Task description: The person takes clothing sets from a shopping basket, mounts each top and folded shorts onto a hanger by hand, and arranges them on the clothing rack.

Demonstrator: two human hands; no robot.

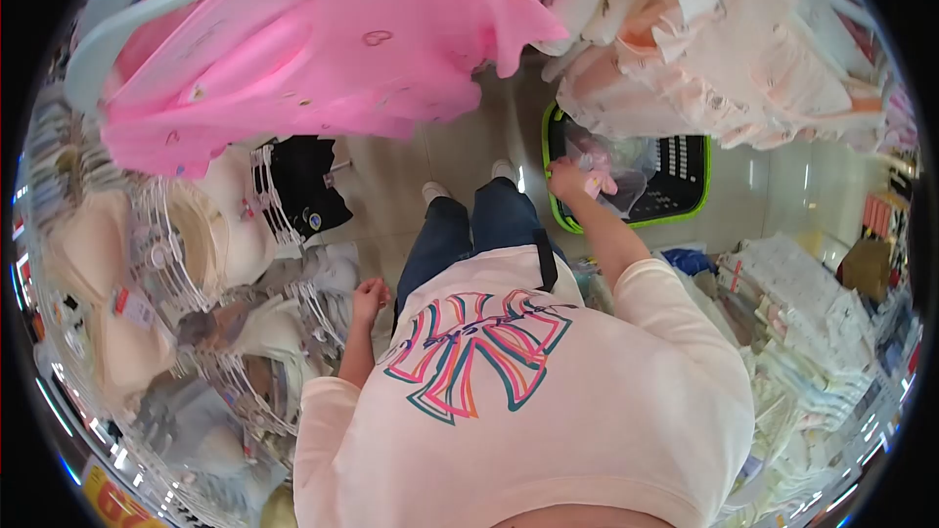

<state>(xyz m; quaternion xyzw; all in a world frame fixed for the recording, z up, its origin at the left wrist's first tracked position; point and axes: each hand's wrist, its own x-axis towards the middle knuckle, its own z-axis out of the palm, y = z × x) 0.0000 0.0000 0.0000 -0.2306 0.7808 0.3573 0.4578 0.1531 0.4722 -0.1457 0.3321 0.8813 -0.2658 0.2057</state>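
My right hand is closed around the left rim of a black shopping basket with a lime-green edge. Inside the basket lie a clear plastic bag and something pink close to my wrist, its kind unclear. My left hand hangs low by my hip with curled fingers, and nothing shows in it. Nearest to that hand are hanging bras on white hangers.
Pink garments and pale ruffled garments hang ahead. Beige bras and black underwear hang at left. Folded light clothes are racked at right. Grey floor tiles show around my feet.
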